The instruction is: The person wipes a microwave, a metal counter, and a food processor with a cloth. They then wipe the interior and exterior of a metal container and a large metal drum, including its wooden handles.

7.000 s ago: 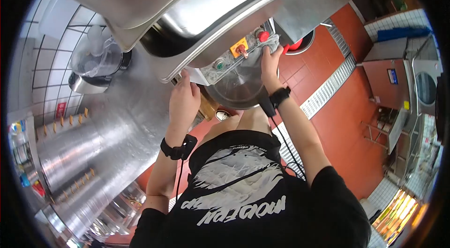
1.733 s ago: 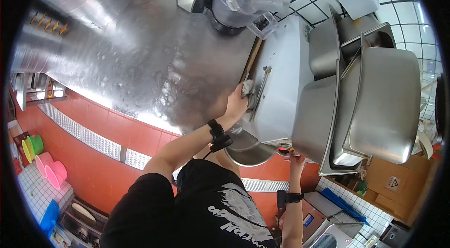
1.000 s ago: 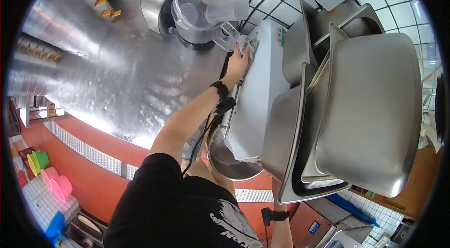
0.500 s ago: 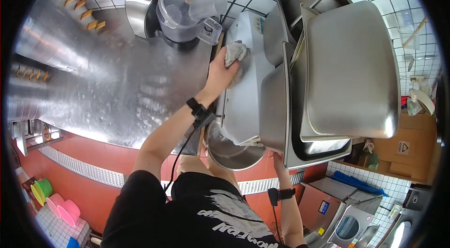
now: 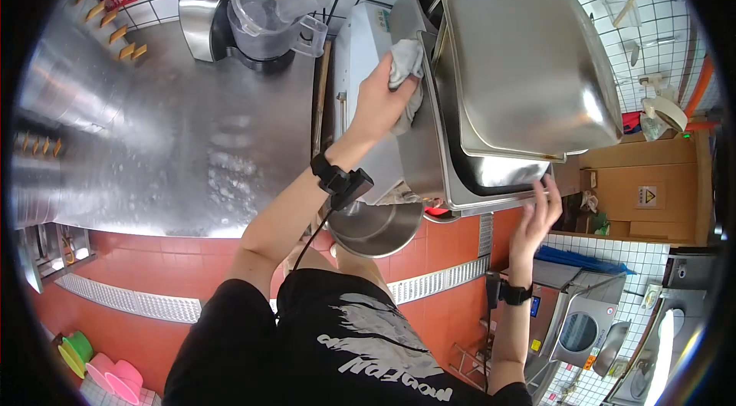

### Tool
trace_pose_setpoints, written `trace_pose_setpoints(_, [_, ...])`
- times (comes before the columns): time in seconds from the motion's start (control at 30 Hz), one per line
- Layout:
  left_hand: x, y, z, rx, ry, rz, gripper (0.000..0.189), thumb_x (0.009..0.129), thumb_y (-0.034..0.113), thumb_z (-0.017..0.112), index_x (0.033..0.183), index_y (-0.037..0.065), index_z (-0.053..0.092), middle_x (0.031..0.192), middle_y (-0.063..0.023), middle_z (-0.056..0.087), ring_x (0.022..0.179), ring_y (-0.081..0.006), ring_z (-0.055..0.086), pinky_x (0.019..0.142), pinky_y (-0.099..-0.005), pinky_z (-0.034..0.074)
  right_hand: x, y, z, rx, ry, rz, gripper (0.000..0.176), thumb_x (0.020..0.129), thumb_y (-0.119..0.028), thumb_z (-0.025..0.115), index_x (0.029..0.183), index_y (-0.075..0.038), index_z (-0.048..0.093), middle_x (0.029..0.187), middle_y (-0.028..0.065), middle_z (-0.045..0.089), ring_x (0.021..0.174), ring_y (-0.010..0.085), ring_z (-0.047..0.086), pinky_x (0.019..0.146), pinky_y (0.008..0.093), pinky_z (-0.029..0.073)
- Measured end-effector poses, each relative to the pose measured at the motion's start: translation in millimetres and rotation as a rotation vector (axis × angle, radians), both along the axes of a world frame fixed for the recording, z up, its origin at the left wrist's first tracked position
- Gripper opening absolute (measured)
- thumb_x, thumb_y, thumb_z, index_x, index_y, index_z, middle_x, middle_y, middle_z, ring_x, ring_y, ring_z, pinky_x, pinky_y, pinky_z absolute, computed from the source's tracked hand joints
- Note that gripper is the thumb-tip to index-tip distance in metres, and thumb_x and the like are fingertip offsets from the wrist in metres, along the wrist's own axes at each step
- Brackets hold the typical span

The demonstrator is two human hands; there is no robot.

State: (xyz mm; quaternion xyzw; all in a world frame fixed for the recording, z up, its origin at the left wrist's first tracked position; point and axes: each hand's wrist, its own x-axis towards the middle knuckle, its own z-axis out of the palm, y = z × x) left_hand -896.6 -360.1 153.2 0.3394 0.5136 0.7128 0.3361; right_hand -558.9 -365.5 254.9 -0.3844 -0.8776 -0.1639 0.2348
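A crumpled grey-white cloth (image 5: 407, 62) is bunched in my left hand (image 5: 381, 103), whose fingers are closed round it. That hand lies over a white box-like surface (image 5: 362, 42), with the cloth against the side of a deep steel pan (image 5: 420, 164). Another large steel pan (image 5: 529, 61) rests upside down on top of the stack. My right hand (image 5: 537, 218) is raised with fingers apart, its fingertips at the near right corner of the lower pan's rim. Nothing shows in that hand.
To the left, a steel worktop (image 5: 176, 153) carries a food processor (image 5: 264, 19) with a clear bowl. A round steel bowl (image 5: 379, 233) sits low, below the white surface. Behind my right arm stands a steel machine (image 5: 575, 322) with a round window.
My left hand has moved with the cloth from the white surface to the pan's side. My right hand has risen from below the pans to the rim corner. The view has shifted.
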Motion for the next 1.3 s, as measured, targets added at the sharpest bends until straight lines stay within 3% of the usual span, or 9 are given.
trace_pose_setpoints(0.03, [1.4,3.6,-6.4,0.134,0.053,0.092,0.039,0.089,0.019,0.066,0.123,0.003,0.053,0.098,-0.0225,0.068,0.089,-0.0340,0.069,0.079,-0.0371,0.052,-3.6,1.5,-6.8,-0.119,0.117,0.002,0.035,0.105,-0.027,0.046,0.132,-0.008,0.060,0.141,0.0164,0.046,0.123,0.0307,0.048,0.105,0.0430,0.037])
trace_pose_setpoints(0.27, [41.8,-41.2,4.0,0.017,0.152,0.207,0.040,0.089,0.017,0.065,0.125,0.004,0.053,0.097,-0.0231,0.068,0.091,-0.0400,0.068,0.077,-0.0398,0.052,-4.5,11.0,-32.8,0.027,0.199,0.069,0.032,0.102,-0.024,0.051,0.125,-0.010,0.068,0.135,0.0130,0.054,0.110,0.0320,0.052,0.101,0.0451,0.041])
trace_pose_setpoints(0.43, [109.1,-88.0,5.9,0.010,0.240,0.381,0.052,0.082,0.001,0.059,0.134,0.003,0.052,0.130,-0.0199,0.059,0.109,-0.0368,0.062,0.089,-0.0369,0.050,1.7,15.8,-26.7,-0.020,0.200,0.123,0.030,0.098,-0.021,0.058,0.125,-0.014,0.069,0.133,0.0124,0.055,0.104,0.0284,0.050,0.093,0.0398,0.043])
trace_pose_setpoints(0.67, [215.0,-102.0,-6.0,-0.115,0.452,0.710,0.061,0.090,0.000,0.059,0.146,0.003,0.036,0.136,-0.0233,0.044,0.129,-0.0371,0.043,0.107,-0.0431,0.036,11.4,35.2,-28.1,0.017,0.248,0.305,0.036,0.087,-0.024,0.072,0.123,-0.022,0.071,0.122,0.0122,0.056,0.099,0.0297,0.049,0.091,0.0414,0.042])
trace_pose_setpoints(0.87, [278.4,-90.5,-22.4,-0.254,0.798,0.732,0.082,0.077,-0.009,0.064,0.151,0.012,0.036,0.145,-0.0273,0.030,0.134,-0.0470,0.032,0.112,-0.0482,0.030,18.1,43.4,-27.1,0.031,0.276,0.421,0.035,0.091,-0.028,0.067,0.125,-0.022,0.068,0.121,0.0143,0.055,0.098,0.0322,0.049,0.088,0.0434,0.041])
trace_pose_setpoints(0.93, [292.1,-97.8,-41.4,-0.391,0.846,0.404,0.083,0.073,-0.006,0.069,0.147,0.018,0.043,0.145,-0.0263,0.031,0.131,-0.0453,0.035,0.110,-0.0479,0.034,22.6,44.0,-25.2,0.014,0.270,0.420,0.037,0.091,-0.028,0.067,0.128,-0.022,0.066,0.123,0.0149,0.054,0.101,0.0325,0.049,0.090,0.0440,0.041])
trace_pose_setpoints(1.1, [298.7,-134.8,-39.0,-0.310,0.588,0.159,0.059,0.077,0.001,0.068,0.134,0.011,0.056,0.114,-0.0148,0.064,0.105,-0.0319,0.064,0.092,-0.0375,0.051,55.6,35.5,-14.4,-0.112,0.370,0.563,0.042,0.087,-0.017,0.067,0.130,-0.017,0.064,0.131,0.0162,0.052,0.113,0.0345,0.049,0.097,0.0476,0.040])
trace_pose_setpoints(1.17, [291.6,-145.8,-48.7,-0.331,0.351,0.162,0.056,0.080,0.003,0.068,0.134,0.008,0.055,0.116,-0.0149,0.063,0.107,-0.0284,0.064,0.092,-0.0366,0.051,82.8,21.3,-26.4,-0.209,0.430,0.686,0.046,0.081,-0.005,0.068,0.127,-0.011,0.064,0.132,0.0144,0.051,0.119,0.0351,0.047,0.099,0.0476,0.040])
trace_pose_setpoints(1.3, [288.4,-137.3,-10.3,-0.353,-0.113,0.018,0.057,0.091,0.025,0.067,0.137,-0.001,0.048,0.125,-0.0125,0.061,0.114,-0.0197,0.059,0.095,-0.0327,0.047,94.4,-12.4,-72.5,-0.642,0.344,0.781,0.075,0.076,-0.021,0.081,0.143,-0.014,0.048,0.145,0.0189,0.037,0.130,0.0412,0.041,0.108,0.0502,0.036])
